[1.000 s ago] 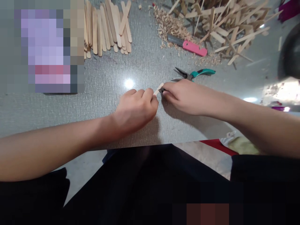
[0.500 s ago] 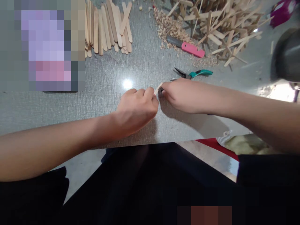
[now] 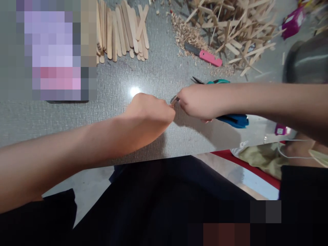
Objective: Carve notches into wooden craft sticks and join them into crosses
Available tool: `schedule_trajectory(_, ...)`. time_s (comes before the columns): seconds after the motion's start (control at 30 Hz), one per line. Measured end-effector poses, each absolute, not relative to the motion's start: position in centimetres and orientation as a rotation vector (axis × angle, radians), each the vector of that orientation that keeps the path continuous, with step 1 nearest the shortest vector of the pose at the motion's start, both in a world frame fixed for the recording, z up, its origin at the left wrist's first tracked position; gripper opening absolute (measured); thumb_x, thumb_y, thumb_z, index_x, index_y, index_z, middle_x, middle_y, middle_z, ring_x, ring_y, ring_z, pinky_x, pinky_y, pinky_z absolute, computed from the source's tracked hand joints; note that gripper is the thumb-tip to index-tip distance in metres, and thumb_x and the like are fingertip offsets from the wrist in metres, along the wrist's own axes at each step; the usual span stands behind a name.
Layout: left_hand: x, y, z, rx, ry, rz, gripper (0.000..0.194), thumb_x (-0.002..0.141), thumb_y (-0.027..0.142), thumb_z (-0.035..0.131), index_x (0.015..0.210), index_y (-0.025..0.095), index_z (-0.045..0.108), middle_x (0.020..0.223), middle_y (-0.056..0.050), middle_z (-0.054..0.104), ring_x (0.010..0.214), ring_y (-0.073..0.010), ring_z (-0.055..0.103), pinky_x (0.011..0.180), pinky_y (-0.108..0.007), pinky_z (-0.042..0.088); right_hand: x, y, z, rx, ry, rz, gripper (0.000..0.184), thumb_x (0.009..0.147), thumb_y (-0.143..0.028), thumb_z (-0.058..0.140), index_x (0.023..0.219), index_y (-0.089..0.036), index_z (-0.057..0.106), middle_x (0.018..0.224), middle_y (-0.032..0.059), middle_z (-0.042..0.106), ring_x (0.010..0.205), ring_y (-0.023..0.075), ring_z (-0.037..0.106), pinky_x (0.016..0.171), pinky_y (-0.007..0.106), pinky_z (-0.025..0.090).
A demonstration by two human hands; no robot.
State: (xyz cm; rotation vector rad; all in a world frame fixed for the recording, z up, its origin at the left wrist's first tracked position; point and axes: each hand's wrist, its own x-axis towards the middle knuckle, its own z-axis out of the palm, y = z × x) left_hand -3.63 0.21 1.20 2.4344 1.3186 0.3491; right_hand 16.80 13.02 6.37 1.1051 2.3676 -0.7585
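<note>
My left hand [image 3: 151, 111] is closed around a wooden craft stick [image 3: 173, 101], whose short end pokes out toward my other hand. My right hand [image 3: 194, 101] grips blue-handled pliers [image 3: 234, 120]; the handles stick out behind the palm, and the dark jaws meet the stick between both hands. Fingers of both hands are mostly hidden from above. Just beyond my right wrist lie teal-handled needle-nose pliers [image 3: 217, 81], partly covered by the forearm.
A row of craft sticks [image 3: 120, 30] lies at the back left. Farther right are wood shavings [image 3: 191, 34], a pink-handled blade [image 3: 210, 58] and a heap of crossed stick pieces [image 3: 233, 30]. A dark rounded container [image 3: 304, 61] stands at the right. The table's front edge is near my lap.
My left hand has rolled over, showing more of its back and hiding more of the stick. My right wrist has turned, bringing the blue handles into view. The whole view has shifted slightly.
</note>
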Motion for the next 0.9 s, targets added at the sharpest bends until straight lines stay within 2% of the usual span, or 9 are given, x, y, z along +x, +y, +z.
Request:
schedule_trajectory(0.07, -3.5, 0.5, 1.6, 2.479, 1.28, 0.29, 0.029, 0.09, 0.01, 0.064, 0.106, 0.026, 0.084, 0.065, -0.007, 0.059, 0.061, -0.0271, 0.06, 0.065, -0.041, 0.04, 16.3, 12.8, 7.4, 0.876, 2.18, -0.7, 0.063, 0.111, -0.031, 0.074, 0.053, -0.028, 0.051, 0.041, 0.0019, 0.04, 0.066, 0.0242, 0.064, 0.074, 0.043, 0.049)
schedule_trajectory(0.13, -3.3, 0.8, 2.2, 2.522, 1.241, 0.243, 0.026, 0.091, 0.007, 0.063, 0.098, 0.023, 0.082, 0.07, -0.008, 0.062, 0.065, -0.0261, 0.061, 0.065, -0.042, 0.042, 15.7, 12.4, 8.7, 0.777, 2.024, -0.555, 0.047, 0.102, -0.017, 0.076, 0.06, -0.025, 0.057, 0.049, 0.0021, 0.052, 0.067, 0.0245, 0.068, 0.074, 0.042, 0.05)
schedule_trajectory(0.2, -3.1, 1.1, 2.6, 2.544, 1.221, 0.236, 0.022, 0.093, 0.006, 0.064, 0.092, 0.022, 0.08, 0.075, -0.009, 0.063, 0.068, -0.0252, 0.062, 0.067, -0.042, 0.044, 15.5, 11.9, 9.6, 0.921, 1.931, -0.574, 0.034, 0.102, -0.012, 0.068, 0.071, -0.025, 0.061, 0.056, 0.0029, 0.063, 0.059, 0.0239, 0.067, 0.068, 0.041, 0.049)
schedule_trajectory(0.27, -3.0, 1.3, 2.7, 2.552, 1.219, 0.226, 0.02, 0.093, 0.005, 0.067, 0.088, 0.021, 0.077, 0.078, -0.009, 0.064, 0.072, -0.0251, 0.063, 0.069, -0.041, 0.043, 15.8, 11.3, 10.0, 1.063, 1.93, -0.699, 0.029, 0.107, -0.014, 0.059, 0.081, -0.027, 0.059, 0.06, 0.0024, 0.067, 0.051, 0.0229, 0.066, 0.062, 0.04, 0.045)
schedule_trajectory(0.33, -3.0, 1.5, 2.9, 2.576, 1.217, 0.179, 0.021, 0.092, 0.001, 0.068, 0.087, 0.02, 0.077, 0.08, -0.009, 0.064, 0.074, -0.0255, 0.065, 0.068, -0.04, 0.041, 16.7, 10.9, 9.8, 1.125, 2.013, -0.821, 0.027, 0.111, -0.016, 0.054, 0.086, -0.028, 0.054, 0.061, 0.0004, 0.066, 0.049, 0.0218, 0.064, 0.06, 0.04, 0.042)
schedule_trajectory(0.43, -2.9, 1.9, 3.6, 2.609, 1.234, 0.063, 0.028, 0.094, -0.002, 0.063, 0.096, 0.018, 0.083, 0.084, -0.011, 0.069, 0.076, -0.0262, 0.068, 0.067, -0.039, 0.04, 18.0, 10.4, 9.1, 1.144, 2.14, -0.895, 0.033, 0.117, -0.019, 0.048, 0.085, -0.029, 0.048, 0.06, -0.0013, 0.062, 0.054, 0.02, 0.06, 0.066, 0.039, 0.04)
schedule_trajectory(0.63, -2.3, 2.4, 5.8, 2.517, 1.275, -0.241, 0.042, 0.111, 0.006, 0.05, 0.122, 0.014, 0.09, 0.099, -0.018, 0.081, 0.089, -0.0291, 0.076, 0.076, -0.042, 0.048, 19.6, 9.7, 8.0, 1.21, 2.234, -0.885, 0.036, 0.12, -0.024, 0.046, 0.085, -0.03, 0.042, 0.068, -0.0001, 0.056, 0.066, 0.0202, 0.054, 0.075, 0.039, 0.034)
schedule_trajectory(0.73, -2.3, 2.3, 5.5, 2.547, 1.296, -0.223, 0.048, 0.114, 0.006, 0.044, 0.124, 0.014, 0.09, 0.101, -0.018, 0.081, 0.09, -0.0294, 0.077, 0.075, -0.043, 0.049, 19.8, 9.4, 7.7, 1.165, 2.272, -0.819, 0.036, 0.12, -0.027, 0.047, 0.085, -0.03, 0.039, 0.073, 0.0001, 0.05, 0.069, 0.0207, 0.047, 0.072, 0.039, 0.031)
schedule_trajectory(0.9, -2.7, 2.0, 4.8, 2.577, 1.26, -0.167, 0.043, 0.113, 0.007, 0.048, 0.122, 0.013, 0.09, 0.091, -0.014, 0.076, 0.082, -0.0266, 0.075, 0.071, -0.04, 0.045, 19.1, 9.1, 7.7, 1.119, 2.23, -0.756, 0.035, 0.119, -0.025, 0.05, 0.085, -0.03, 0.042, 0.074, 0.0019, 0.05, 0.067, 0.0222, 0.044, 0.069, 0.041, 0.03)
